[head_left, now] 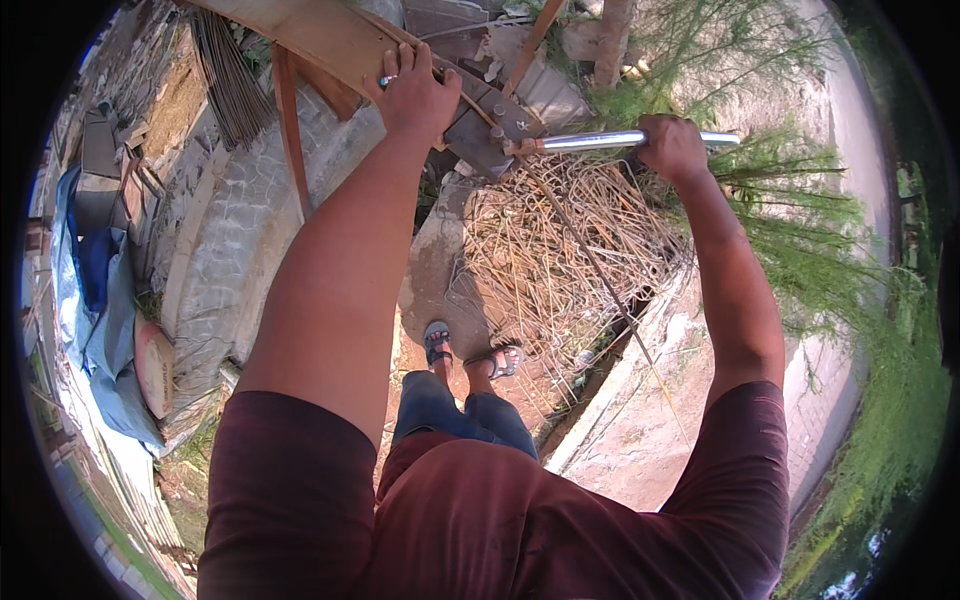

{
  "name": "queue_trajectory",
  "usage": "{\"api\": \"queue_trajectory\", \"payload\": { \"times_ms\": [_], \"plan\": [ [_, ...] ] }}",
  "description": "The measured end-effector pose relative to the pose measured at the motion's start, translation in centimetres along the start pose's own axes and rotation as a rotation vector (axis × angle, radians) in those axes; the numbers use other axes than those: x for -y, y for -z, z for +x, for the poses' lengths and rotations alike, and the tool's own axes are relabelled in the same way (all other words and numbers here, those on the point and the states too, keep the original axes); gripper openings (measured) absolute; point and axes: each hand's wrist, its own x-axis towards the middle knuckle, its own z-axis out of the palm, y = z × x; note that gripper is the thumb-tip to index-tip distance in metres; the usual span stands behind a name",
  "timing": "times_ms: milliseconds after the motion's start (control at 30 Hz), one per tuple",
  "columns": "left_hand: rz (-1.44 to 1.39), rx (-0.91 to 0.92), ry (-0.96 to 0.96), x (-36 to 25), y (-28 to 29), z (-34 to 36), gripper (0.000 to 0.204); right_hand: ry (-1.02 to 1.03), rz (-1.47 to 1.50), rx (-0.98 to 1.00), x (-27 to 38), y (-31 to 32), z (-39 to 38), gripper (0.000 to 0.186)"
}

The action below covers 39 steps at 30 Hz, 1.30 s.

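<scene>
My left hand (412,100) lies with spread fingers on a wooden board (330,40) at the top, over a thin rod that runs diagonally past a dark metal plate (485,135) with bolt-like pegs. My right hand (672,145) is closed around a silver metal pipe (590,140), whose left end reaches the plate. The rod (615,300) continues from the plate toward the lower right. Below my hands lies a tangled pile of bent thin rods (565,230).
A bundle of rods (228,80) and reddish planks (295,150) lie upper left, beside grey paving (215,240). A blue tarp (105,330) and sack (150,365) sit far left. Feathery branches (820,220) hang right, over a pale concrete edge (620,400). My sandalled feet stand below.
</scene>
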Motion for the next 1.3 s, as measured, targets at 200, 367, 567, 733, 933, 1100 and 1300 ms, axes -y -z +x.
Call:
{"api": "queue_trajectory", "payload": {
  "times_ms": [200, 367, 567, 733, 933, 1100, 1300],
  "plan": [
    [-0.107, 0.16, 0.02, 1.6, -0.8, 1.9, 0.069, -0.32, -0.047, 0.06, 5.7, 0.7, -6.3, 0.019],
    [-0.264, -0.296, -0.049, 5.1, -1.3, -0.8, 0.054, -0.301, -0.154, 0.066, 7.5, 1.1, -5.9, 0.02],
    [-1.361, 1.002, 0.086, -3.0, 17.7, -36.9, 0.057, -0.431, -0.102, 0.11, 6.4, 0.7, -6.6, 0.023],
    [-1.658, 2.179, 0.53, -8.5, 21.8, -51.5, 0.058, -0.454, -0.007, 0.105, 5.4, -0.1, -6.3, 0.023],
    [-1.638, 2.593, 0.517, -10.3, 19.2, -56.9, 0.047, -0.443, -0.039, 0.107, 6.7, 1.1, -6.2, 0.026],
    [-1.947, 2.182, 0.57, -8.7, 20.1, -60.0, 0.035, -0.409, -0.02, 0.087, 6.1, 0.3, -6.9, 0.024],
    [-1.721, 2.001, 0.696, -1.2, 20.8, -62.3, 0.04, -0.469, 0.029, 0.104, 7.9, 0.1, -7.8, 0.025]
  ]
}}
